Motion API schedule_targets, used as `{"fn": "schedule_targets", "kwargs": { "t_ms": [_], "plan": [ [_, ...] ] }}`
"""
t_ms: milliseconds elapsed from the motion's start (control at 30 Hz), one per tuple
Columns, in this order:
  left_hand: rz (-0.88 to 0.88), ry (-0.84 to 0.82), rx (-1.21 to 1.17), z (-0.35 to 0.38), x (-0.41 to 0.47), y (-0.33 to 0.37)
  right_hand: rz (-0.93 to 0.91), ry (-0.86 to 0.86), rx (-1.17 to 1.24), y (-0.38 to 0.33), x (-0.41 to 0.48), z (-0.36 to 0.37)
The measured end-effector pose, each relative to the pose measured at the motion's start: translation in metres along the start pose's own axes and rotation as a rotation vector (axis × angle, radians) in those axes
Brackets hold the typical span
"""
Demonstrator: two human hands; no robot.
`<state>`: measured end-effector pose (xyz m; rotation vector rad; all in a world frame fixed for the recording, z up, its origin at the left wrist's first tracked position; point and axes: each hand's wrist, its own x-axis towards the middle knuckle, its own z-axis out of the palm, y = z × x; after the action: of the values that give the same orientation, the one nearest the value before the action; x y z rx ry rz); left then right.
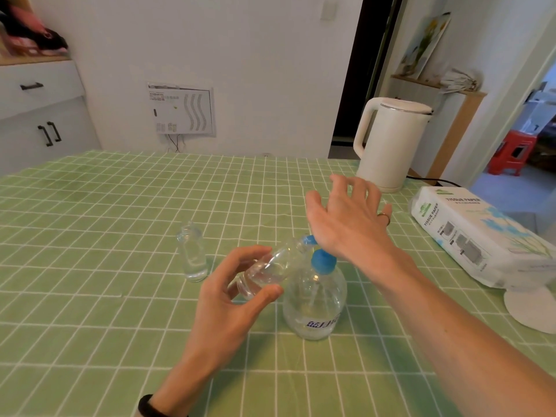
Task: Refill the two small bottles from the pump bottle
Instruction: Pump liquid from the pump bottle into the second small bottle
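A clear pump bottle with a blue pump head stands on the green checked tablecloth, near the middle. My left hand grips a small clear bottle, tilted with its mouth up against the blue spout. The heel of my right hand rests on top of the blue pump, fingers spread and holding nothing. A second small clear bottle stands upright and uncapped to the left, with a little liquid at its bottom.
A white electric kettle stands at the back right with its cord trailing right. A pack of tissue paper lies at the right edge on a white stand. White cabinets and a wall lie beyond the table.
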<state>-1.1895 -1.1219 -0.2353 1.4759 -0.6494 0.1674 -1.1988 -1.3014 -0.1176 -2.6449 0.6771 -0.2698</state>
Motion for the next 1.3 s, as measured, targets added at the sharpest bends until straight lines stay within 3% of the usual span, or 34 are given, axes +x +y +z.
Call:
{"fn": "schedule_targets", "kwargs": {
  "t_ms": [300, 633, 933, 1300],
  "plan": [
    [-0.012, -0.004, 0.016, -0.003, 0.0, -0.004, 0.082, -0.167, 0.096, 0.0, -0.002, 0.008],
    [0.01, -0.004, 0.025, -0.002, 0.0, -0.002, 0.072, -0.105, 0.073, -0.005, -0.003, -0.006],
    [-0.018, -0.002, 0.023, -0.003, 0.0, -0.004, 0.082, -0.178, 0.172, 0.001, -0.001, 0.005],
    [-0.001, -0.002, 0.001, -0.001, 0.001, -0.001, 0.059, -0.149, 0.197, -0.003, -0.002, -0.007]
  ]
}}
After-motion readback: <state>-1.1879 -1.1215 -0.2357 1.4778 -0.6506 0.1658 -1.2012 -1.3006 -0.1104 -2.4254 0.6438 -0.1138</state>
